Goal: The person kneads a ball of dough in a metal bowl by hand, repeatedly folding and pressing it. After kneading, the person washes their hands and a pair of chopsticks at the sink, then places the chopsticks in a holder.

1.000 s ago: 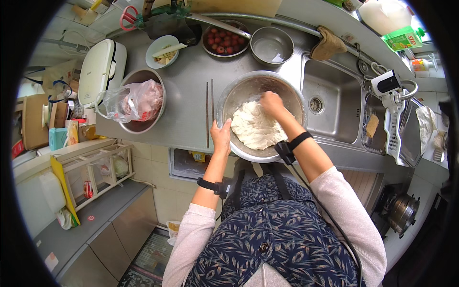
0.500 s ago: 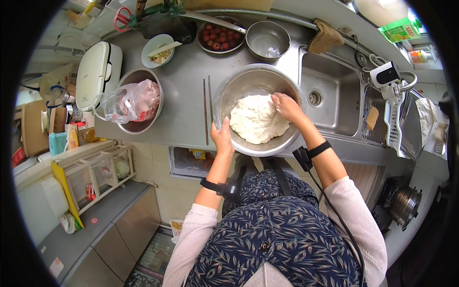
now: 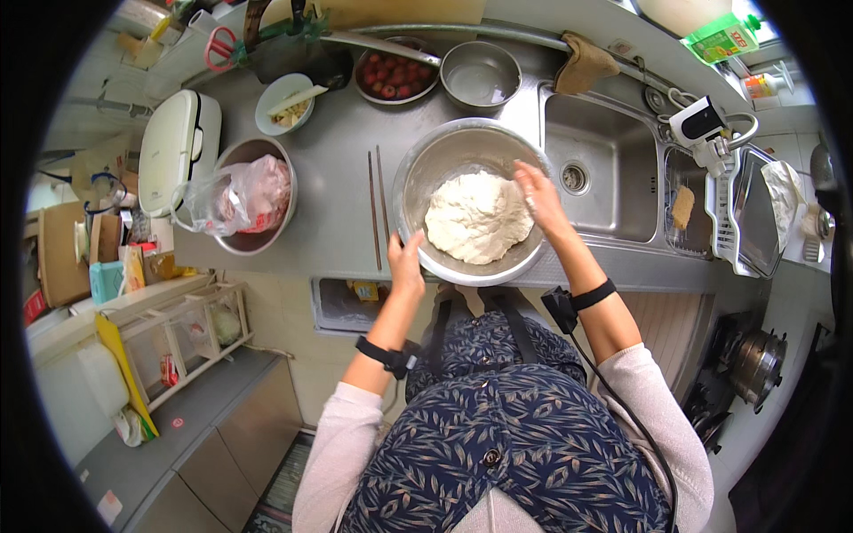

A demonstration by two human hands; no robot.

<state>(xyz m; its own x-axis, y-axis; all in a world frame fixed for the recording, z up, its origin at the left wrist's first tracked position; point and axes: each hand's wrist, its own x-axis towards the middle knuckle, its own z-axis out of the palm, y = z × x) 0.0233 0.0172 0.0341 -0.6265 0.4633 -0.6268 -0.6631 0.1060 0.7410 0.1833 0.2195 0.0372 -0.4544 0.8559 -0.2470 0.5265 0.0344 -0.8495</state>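
Note:
A wide steel mixing bowl [image 3: 422, 169] stands on the counter in front of me, left of the sink. Inside it lies a big pale lump of dough [image 3: 475, 218], uneven and creased on top. My left hand [image 3: 406, 266] is at the bowl's near left rim, thumb on the inner side and fingers outside, gripping it. Above the dough's right edge, by the right wall of the bowl, is my right hand [image 3: 540, 200], fingers stretched out and holding nothing. Dark chopsticks [image 3: 377, 209] lie on the counter just left of the bowl.
Farther left, a bowl [image 3: 291, 191] holds bagged pink meat [image 3: 267, 191], beside a white lidded appliance [image 3: 169, 155]. Behind are a small pale bowl [image 3: 265, 111], a pan of red fruit [image 3: 395, 75] and a steel pot [image 3: 480, 75]. The sink [image 3: 613, 151] is at right.
My right hand has come up off the dough, its fingers straightening. My left hand stays at the rim, its grip slightly shifted. The whole view has shifted a little.

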